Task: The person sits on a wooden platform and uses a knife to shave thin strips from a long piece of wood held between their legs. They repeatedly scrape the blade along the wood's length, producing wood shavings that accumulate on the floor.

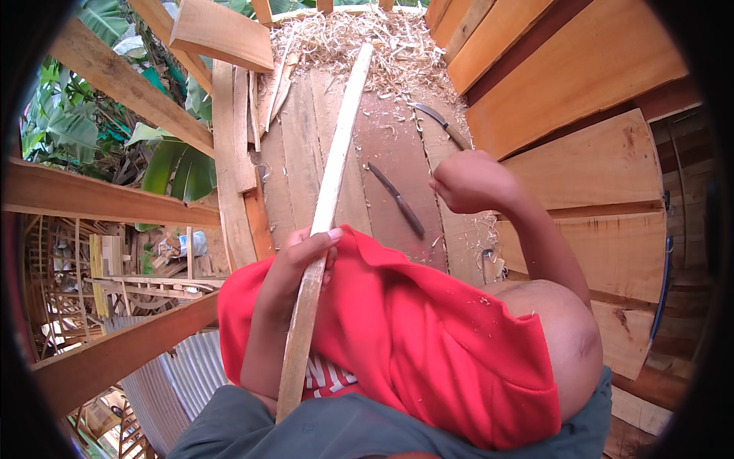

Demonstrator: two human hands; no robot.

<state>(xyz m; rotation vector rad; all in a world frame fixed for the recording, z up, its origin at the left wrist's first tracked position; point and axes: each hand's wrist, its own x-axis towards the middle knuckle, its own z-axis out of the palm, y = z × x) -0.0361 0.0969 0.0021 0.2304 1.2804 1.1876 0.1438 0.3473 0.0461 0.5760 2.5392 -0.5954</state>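
My left hand [309,258] is closed around a long, narrow wooden strip [336,164], its thumb laid across the top. The strip slants from my lap up toward the far end of the planks, pale and bright beyond my hand and browner below it. My right hand [475,182] is a closed fist over the right side of the planks; whether anything is inside cannot be seen. Just beyond it lies a curved knife [433,115] whose handle points toward my fist. A second knife [396,200], dark-bladed, rests between the strip and my right hand. Red cloth [413,321] covers my lap.
Curled wood shavings [367,46] heap up at the far end of the plank floor [302,145]. A board wall [566,84] stands close on the right. Wooden rails [115,195] run along the left, with leaves beyond. A thick wooden block [222,34] sits at the far left.
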